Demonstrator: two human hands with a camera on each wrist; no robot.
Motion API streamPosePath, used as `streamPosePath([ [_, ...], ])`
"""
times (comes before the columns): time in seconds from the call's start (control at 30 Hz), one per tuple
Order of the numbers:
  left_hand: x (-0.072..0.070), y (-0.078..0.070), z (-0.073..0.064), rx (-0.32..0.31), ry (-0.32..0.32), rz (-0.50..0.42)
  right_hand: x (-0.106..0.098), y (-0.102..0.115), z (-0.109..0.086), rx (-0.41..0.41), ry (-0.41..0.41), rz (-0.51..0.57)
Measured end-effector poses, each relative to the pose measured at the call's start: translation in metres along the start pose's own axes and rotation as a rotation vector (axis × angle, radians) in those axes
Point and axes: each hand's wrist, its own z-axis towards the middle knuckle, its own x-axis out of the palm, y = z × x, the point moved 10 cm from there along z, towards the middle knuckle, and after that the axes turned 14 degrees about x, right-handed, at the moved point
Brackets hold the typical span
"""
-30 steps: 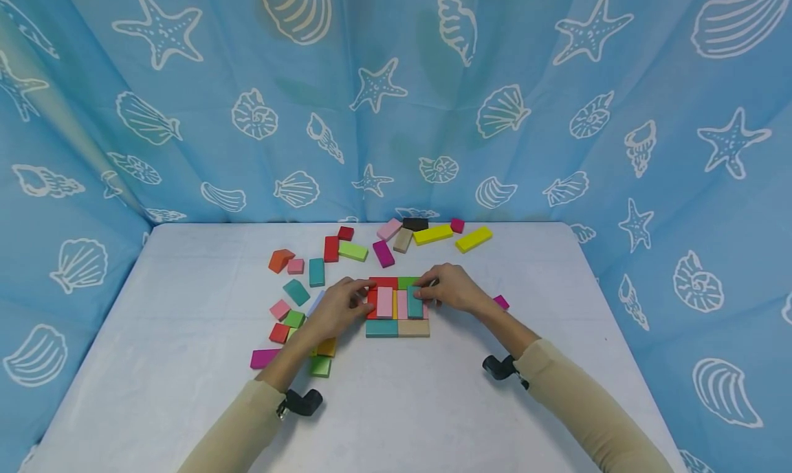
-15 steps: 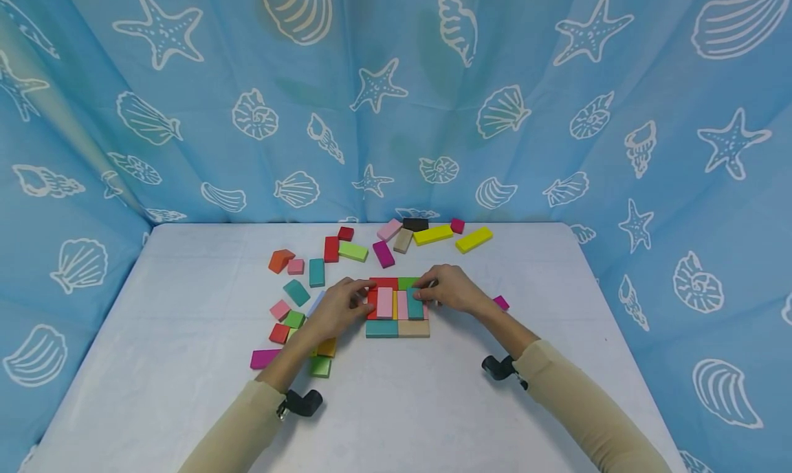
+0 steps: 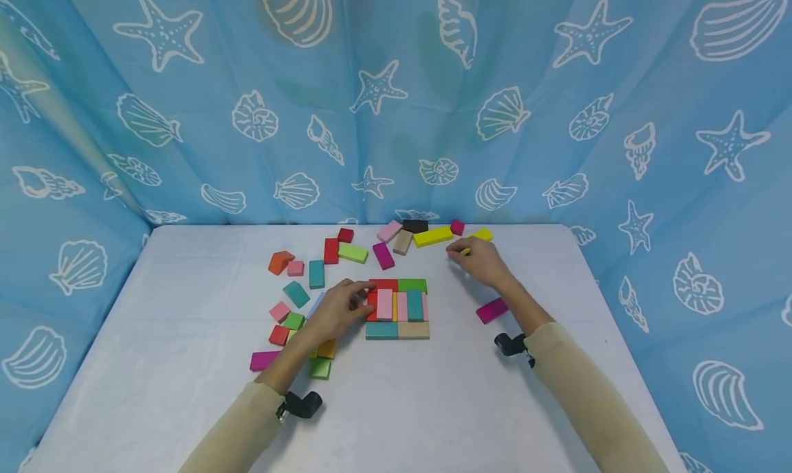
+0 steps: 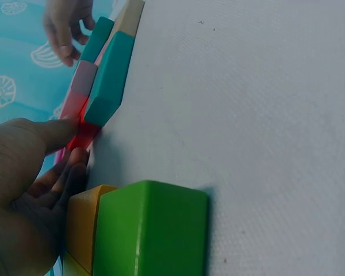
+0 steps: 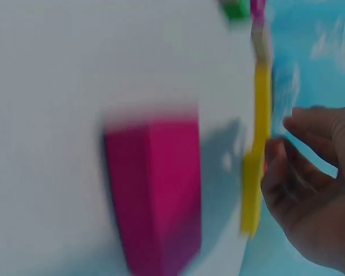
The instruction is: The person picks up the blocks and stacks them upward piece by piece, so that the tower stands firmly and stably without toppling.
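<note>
A flat layout of colored wooden blocks lies mid-table, with a red block [image 3: 383,284] and a green block [image 3: 412,285] at its back. Its front row is a teal block [image 3: 381,331] and a tan block [image 3: 413,331]. On top lie a pink block [image 3: 384,304] and an upper teal block [image 3: 415,305]. My left hand [image 3: 339,308] rests its fingertips and thumb against the layout's left side, at a red block [image 4: 83,129]. My right hand [image 3: 482,263] hovers with nothing held, partly covering a yellow block [image 3: 482,234]. In the right wrist view its fingers and thumb stand apart.
A magenta block [image 3: 492,311] lies below the right forearm. Several loose blocks line the back, including a long yellow block [image 3: 433,236] and a black block [image 3: 415,225]. More blocks, including a green one [image 3: 320,368], spread around the left forearm. A blue curtain hangs behind.
My right hand has let go of the upper teal block and moved right and back toward the yellow block, uncovering the layout's right side and more of the magenta block. The left hand stays put.
</note>
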Motion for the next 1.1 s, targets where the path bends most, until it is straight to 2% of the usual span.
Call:
streamPosePath([
  [0.1, 0.0, 0.0, 0.0, 0.003, 0.002, -0.001, -0.027, -0.024, 0.018, 0.032, -0.101, -0.058],
  [0.17, 0.001, 0.0, 0.0, 0.003, 0.01, -0.002, -0.035, -0.039, 0.028, 0.046, -0.121, -0.109],
  [0.3, 0.003, 0.0, 0.0, 0.001, 0.021, 0.0, -0.038, -0.057, 0.04, 0.056, -0.085, -0.19],
  [0.4, 0.003, 0.001, 0.001, 0.001, 0.019, -0.003, -0.038, -0.06, 0.042, 0.047, -0.072, -0.222],
  [0.67, 0.001, 0.001, 0.001, -0.018, 0.019, 0.004, -0.036, -0.062, 0.033, 0.075, -0.028, -0.208],
  [0.73, 0.001, 0.0, 0.001, -0.021, 0.024, 0.0, -0.037, -0.06, 0.026, 0.072, -0.028, -0.176],
  [0.83, 0.001, -0.001, 0.001, -0.023, 0.025, -0.005, -0.036, -0.047, 0.016, 0.024, -0.049, -0.119],
  [0.97, 0.0, -0.001, 0.001, -0.019, 0.018, -0.002, -0.024, -0.014, -0.002, -0.066, -0.051, -0.093],
  [1.1, 0.0, 0.0, 0.0, -0.018, 0.009, 0.002, 0.001, 0.023, -0.026, -0.144, 0.012, -0.095],
])
